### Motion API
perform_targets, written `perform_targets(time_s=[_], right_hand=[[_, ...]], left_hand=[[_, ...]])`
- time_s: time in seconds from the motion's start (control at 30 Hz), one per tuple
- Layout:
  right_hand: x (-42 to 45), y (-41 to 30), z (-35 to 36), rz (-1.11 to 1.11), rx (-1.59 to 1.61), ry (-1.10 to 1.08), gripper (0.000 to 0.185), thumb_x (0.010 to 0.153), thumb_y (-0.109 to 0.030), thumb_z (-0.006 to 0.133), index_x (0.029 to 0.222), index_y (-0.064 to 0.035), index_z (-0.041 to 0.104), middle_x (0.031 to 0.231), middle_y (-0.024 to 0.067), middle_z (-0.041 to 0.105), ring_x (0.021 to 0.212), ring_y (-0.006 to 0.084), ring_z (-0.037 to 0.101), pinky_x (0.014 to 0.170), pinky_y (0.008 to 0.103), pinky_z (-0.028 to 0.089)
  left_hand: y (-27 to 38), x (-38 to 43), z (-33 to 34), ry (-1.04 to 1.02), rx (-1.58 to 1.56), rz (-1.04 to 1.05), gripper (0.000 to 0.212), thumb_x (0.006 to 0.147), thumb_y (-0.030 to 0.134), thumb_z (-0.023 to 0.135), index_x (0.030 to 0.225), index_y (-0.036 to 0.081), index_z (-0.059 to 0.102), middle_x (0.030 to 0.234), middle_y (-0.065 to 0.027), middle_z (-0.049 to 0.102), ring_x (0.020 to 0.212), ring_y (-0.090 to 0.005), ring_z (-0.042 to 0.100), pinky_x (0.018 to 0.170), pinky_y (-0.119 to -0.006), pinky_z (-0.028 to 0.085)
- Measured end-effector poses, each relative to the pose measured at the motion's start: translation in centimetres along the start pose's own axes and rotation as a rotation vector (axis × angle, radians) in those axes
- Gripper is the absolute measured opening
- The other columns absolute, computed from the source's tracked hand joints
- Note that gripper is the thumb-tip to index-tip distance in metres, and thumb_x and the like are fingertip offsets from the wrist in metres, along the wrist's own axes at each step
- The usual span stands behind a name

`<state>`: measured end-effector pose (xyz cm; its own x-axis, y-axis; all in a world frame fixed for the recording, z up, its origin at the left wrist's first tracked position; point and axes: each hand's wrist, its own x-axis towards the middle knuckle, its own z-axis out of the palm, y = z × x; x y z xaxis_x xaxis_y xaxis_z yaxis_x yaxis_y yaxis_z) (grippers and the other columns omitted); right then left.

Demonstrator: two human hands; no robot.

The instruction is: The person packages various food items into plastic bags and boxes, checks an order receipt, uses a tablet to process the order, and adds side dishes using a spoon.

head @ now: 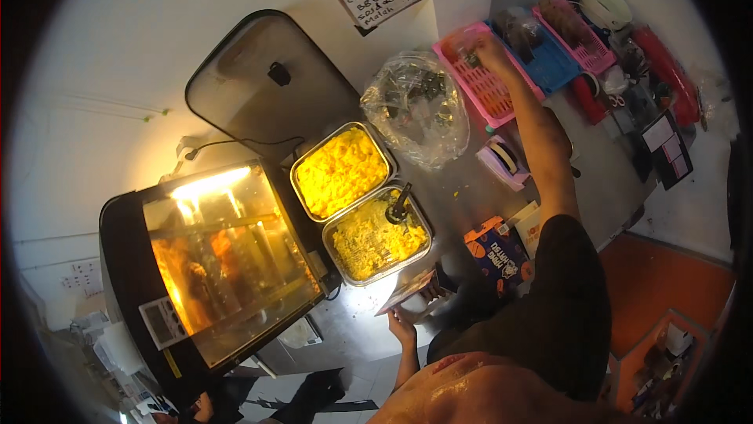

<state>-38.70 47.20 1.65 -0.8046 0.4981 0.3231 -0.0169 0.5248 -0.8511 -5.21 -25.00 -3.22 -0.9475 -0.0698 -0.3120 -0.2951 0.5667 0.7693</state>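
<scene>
My left hand [402,328] grips the edge of an open printed paperboard box [406,293], low over the steel counter. The box's inside is partly in shadow, and I cannot make out what lies in it. Stretched far out, my right hand [487,52] is at the far end of a pink plastic basket [483,101]. Small packets [456,46] lie in that basket, and a small dark item shows by my fingertips. Blur hides whether my right fingers hold it. A clear plastic bag [415,109] with dark green contents stands beside the basket.
Two metal trays of yellow food [341,171] [376,238] sit beside a lit glass warming cabinet [229,265]; the nearer tray holds a black scoop [400,205]. Folded printed boxes [499,256], a lilac tape dispenser [503,163] and a blue basket [550,68] are to the right.
</scene>
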Motion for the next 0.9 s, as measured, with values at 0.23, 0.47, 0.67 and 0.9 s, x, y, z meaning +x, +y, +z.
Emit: perform_targets(time_s=[0.23, 0.47, 0.67, 0.9], right_hand=[[2.7, 9.4, -7.2, 0.653, -0.166, 0.813, 0.038, 0.090, -0.034, 0.057, 0.108, -0.0022, 0.068, 0.106, 0.0234, 0.069, 0.101, 0.0383, 0.065, 0.089, 0.0457, 0.049], [-0.6, 19.8, -16.5, 0.397, -1.042, 0.108, 0.042, 0.087, -0.030, 0.062, 0.121, -0.0065, 0.065, 0.116, 0.0233, 0.066, 0.107, 0.0416, 0.063, 0.092, 0.0488, 0.049], [-1.2, 21.7, -15.1, 0.450, -0.817, 0.387, 0.040, 0.091, -0.031, 0.059, 0.127, -0.0130, 0.064, 0.120, 0.0199, 0.066, 0.111, 0.0407, 0.062, 0.096, 0.0469, 0.048], [-0.2, 22.1, -13.0, 0.285, -0.935, 0.588, 0.031, 0.090, -0.032, 0.059, 0.108, -0.0105, 0.071, 0.105, 0.0149, 0.071, 0.097, 0.0335, 0.068, 0.084, 0.0453, 0.053]], left_hand=[[0.8, 0.2, -0.4, -0.023, 0.026, -0.104, 0.040, 0.105, 0.034, 0.045, 0.115, -0.002, 0.059, 0.089, -0.0170, 0.065, 0.081, -0.0242, 0.060, 0.073, -0.037, 0.049], [1.9, 0.7, -0.3, -0.035, 0.094, -0.040, 0.037, 0.105, 0.031, 0.044, 0.112, -0.001, 0.061, 0.074, -0.0104, 0.060, 0.059, -0.0172, 0.051, 0.056, -0.034, 0.042], [-3.9, 1.6, -1.6, -0.080, 0.180, -0.089, 0.037, 0.105, 0.029, 0.043, 0.108, -0.004, 0.061, 0.079, -0.0186, 0.065, 0.069, -0.0270, 0.061, 0.063, -0.039, 0.048], [-1.8, -0.3, -1.9, -0.078, 0.471, -0.192, 0.028, 0.098, 0.019, 0.050, 0.114, -0.003, 0.056, 0.098, -0.0264, 0.064, 0.087, -0.0426, 0.063, 0.079, -0.047, 0.049]])
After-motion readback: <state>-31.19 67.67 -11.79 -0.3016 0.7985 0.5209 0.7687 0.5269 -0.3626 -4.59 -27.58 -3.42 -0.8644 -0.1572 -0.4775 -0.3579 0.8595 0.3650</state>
